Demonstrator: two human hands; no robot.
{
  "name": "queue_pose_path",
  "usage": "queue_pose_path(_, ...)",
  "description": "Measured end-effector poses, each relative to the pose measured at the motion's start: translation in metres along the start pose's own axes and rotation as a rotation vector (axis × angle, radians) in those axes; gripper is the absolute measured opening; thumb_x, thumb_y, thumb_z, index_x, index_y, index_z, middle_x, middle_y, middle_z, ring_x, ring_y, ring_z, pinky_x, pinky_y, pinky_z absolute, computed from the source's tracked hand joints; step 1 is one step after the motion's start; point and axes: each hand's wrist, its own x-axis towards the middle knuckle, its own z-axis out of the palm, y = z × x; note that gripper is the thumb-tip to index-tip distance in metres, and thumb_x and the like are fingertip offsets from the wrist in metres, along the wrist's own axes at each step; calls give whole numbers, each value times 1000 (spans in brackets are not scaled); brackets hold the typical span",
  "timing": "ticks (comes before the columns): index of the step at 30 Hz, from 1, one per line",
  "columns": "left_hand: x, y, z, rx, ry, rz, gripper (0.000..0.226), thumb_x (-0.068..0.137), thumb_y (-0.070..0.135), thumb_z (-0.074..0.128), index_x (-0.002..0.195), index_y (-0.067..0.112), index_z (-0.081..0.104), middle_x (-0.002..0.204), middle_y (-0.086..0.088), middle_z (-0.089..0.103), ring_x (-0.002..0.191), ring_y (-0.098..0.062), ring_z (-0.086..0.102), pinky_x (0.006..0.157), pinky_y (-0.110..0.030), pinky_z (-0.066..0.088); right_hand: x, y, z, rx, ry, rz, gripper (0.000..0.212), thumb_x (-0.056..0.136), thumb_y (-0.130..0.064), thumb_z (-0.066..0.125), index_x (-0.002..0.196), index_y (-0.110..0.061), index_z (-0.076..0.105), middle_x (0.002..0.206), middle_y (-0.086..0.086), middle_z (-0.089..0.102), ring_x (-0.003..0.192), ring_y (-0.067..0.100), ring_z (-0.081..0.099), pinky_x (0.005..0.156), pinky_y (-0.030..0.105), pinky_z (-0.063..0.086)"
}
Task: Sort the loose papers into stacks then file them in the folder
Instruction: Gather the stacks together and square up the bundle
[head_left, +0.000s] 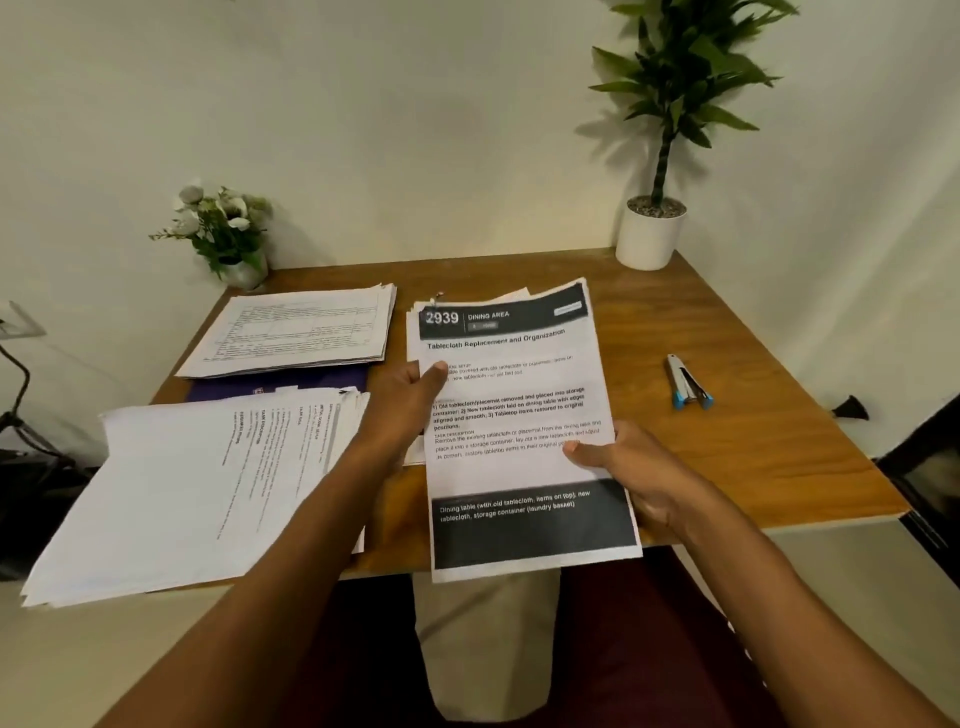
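Note:
A printed sheet headed "2939 Dining Area" is held over the middle of the wooden table. My left hand grips its left edge with the thumb on top. My right hand pinches its lower right edge. More sheets lie beneath it. A stack of table-printed papers lies at the back left. A larger, fanned stack covers the front left corner and hangs over the edge. A dark blue folder shows between the two stacks, mostly covered.
A stapler with blue tips lies on the right side of the table. A white pot with a tall green plant stands at the back right corner. A small vase of white flowers stands at the back left.

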Motion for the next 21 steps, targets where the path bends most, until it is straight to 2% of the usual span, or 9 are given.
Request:
queue_pose_path(2, 3, -18, 5, 40, 8, -33, 24, 100, 40, 61, 108, 20, 70, 98, 2, 79, 81, -18, 78, 66, -37, 64, 3, -1, -6, -133, 151, -28, 21, 92, -33, 75, 109, -21, 72, 105, -4, 79, 88, 11, 77, 65, 23, 60)
queue_pose_path(4, 5, -34, 6, 119, 49, -26, 26, 100, 41, 61, 110, 19, 70, 100, 2, 79, 78, -14, 77, 60, -28, 62, 13, -2, -19, -403, 443, -145, 33, 91, -51, 70, 109, -24, 72, 101, -7, 76, 84, 12, 73, 63, 27, 58)
queue_pose_path(6, 6, -43, 7, 212, 90, 26, 29, 101, 41, 59, 112, 16, 70, 103, 2, 77, 77, -13, 77, 56, -18, 58, 27, -2, -37, -736, 756, -264, 38, 93, -54, 65, 113, -23, 71, 110, -1, 71, 95, 17, 67, 73, 34, 57)
queue_pose_path(8, 5, -47, 9, 256, 114, 81, 30, 101, 40, 59, 112, 14, 70, 103, 2, 76, 77, -13, 76, 54, -15, 55, 43, 1, -59, -1008, 911, -205, 46, 94, -50, 65, 122, -14, 69, 129, 13, 62, 116, 31, 57, 95, 46, 51)
queue_pose_path(10, 5, -51, 10, 271, 141, 123, 30, 102, 37, 59, 109, 11, 71, 102, 1, 76, 77, -11, 75, 54, -13, 54, 56, 6, -76, -1181, 950, -59, 54, 93, -53, 65, 122, -8, 67, 137, 19, 52, 123, 37, 47, 102, 50, 42)
queue_pose_path(12, 4, -53, 11, 291, 156, 158, 28, 102, 36, 59, 105, 11, 71, 100, 2, 76, 75, -9, 74, 54, -11, 52, 64, 11, -85, -1183, 950, 33, 59, 94, -56, 60, 122, -4, 65, 136, 22, 50, 121, 38, 46, 102, 50, 40)
queue_pose_path(14, 4, -55, 11, 303, 159, 175, 25, 102, 35, 59, 101, 13, 71, 98, 4, 76, 74, -7, 74, 54, -11, 52, 69, 15, -84, -1124, 939, 47, 60, 97, -54, 57, 124, 0, 63, 133, 23, 53, 119, 39, 48, 102, 50, 40)
queue_pose_path(18, 4, -56, 11, 297, 149, 187, 24, 103, 34, 59, 98, 13, 70, 95, 5, 75, 75, -2, 73, 53, -12, 52, 69, 8, -74, -1084, 922, 40, 47, 101, -40, 58, 121, 3, 63, 128, 24, 57, 115, 39, 54, 97, 47, 44)
queue_pose_path(21, 2, -54, 11, 284, 142, 194, 25, 103, 33, 59, 99, 12, 71, 94, 7, 75, 77, -1, 73, 54, -12, 53, 68, -5, -71, -1029, 786, 147, 37, 101, -30, 59, 120, 2, 63, 121, 22, 62, 106, 37, 61, 84, 43, 51)
